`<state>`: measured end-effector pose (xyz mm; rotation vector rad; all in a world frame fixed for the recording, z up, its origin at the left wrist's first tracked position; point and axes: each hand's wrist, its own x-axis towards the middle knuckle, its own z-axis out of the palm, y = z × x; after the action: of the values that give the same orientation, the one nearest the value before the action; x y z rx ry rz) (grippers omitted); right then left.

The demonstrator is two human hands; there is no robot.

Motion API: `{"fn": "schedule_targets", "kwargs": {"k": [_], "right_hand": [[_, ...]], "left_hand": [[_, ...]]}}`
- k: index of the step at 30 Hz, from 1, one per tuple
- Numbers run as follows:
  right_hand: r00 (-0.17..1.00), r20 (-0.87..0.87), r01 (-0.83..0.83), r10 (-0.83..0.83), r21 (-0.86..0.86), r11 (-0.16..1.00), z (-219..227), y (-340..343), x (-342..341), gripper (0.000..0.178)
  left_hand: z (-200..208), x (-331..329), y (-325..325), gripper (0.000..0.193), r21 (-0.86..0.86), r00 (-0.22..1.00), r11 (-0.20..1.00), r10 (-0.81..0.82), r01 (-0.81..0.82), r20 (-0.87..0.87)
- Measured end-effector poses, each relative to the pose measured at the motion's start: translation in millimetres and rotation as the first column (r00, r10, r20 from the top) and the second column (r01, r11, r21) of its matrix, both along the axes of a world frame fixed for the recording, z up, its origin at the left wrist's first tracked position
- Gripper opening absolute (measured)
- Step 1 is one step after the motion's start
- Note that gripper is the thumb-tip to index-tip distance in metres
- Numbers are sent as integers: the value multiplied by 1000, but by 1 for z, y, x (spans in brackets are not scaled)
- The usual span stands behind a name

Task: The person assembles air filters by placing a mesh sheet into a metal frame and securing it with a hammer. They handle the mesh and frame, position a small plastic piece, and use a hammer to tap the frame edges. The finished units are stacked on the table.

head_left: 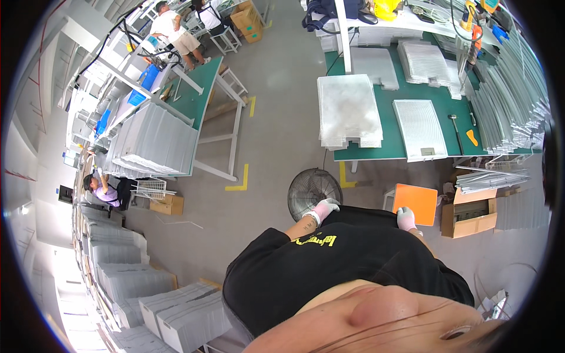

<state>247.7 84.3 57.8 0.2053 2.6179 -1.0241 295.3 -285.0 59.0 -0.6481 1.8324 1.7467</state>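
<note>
My left hand (325,209), in a white and pinkish work glove, is closed at the left corner of my black shirt's hem (365,216). At the other corner, my right hand (406,218) wears a matching glove with its fingers curled on the cloth. The dark fabric stretches between the two hands. Just beyond my left hand stands a black wire-caged floor fan (315,193). An orange stool seat (415,203) lies behind my right hand. Further off, a green-topped workbench (385,126) carries a translucent ribbed panel (419,128) and a stack of whitish panels (349,110).
A hammer (456,134) and a yellow-orange tool (472,137) lie on the bench, beside many upright panels (509,97). An open carton (469,216) sits below. Stacked grey panels (154,138) fill the left bench. Co-workers (172,29) are at the back and left (109,189).
</note>
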Motion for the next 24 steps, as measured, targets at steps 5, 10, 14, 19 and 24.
{"fn": "schedule_targets", "kwargs": {"k": [5, 10, 14, 19, 24], "right_hand": [[992, 120, 27, -30, 19, 999, 6, 41, 28, 32], [949, 296, -129, 107, 56, 990, 36, 98, 64, 36], [907, 381, -202, 179, 19, 979, -24, 194, 125, 35], [865, 471, -172, 176, -51, 984, -3, 288, 181, 34], [847, 458, -233, 270, -137, 963, 77, 344, 191, 32]], "left_hand": [[-32, 9, 14, 39, 68, 989, 987, -146, 144, 26], [-60, 40, 47, 35, 143, 897, 900, -429, 413, 105], [-73, 82, 74, 37, -135, 821, 812, -548, 568, 158], [-86, 126, 129, 38, -386, 671, 553, -657, 739, 343], [-90, 118, 221, 39, -519, 558, 359, -775, 776, 297]]}}
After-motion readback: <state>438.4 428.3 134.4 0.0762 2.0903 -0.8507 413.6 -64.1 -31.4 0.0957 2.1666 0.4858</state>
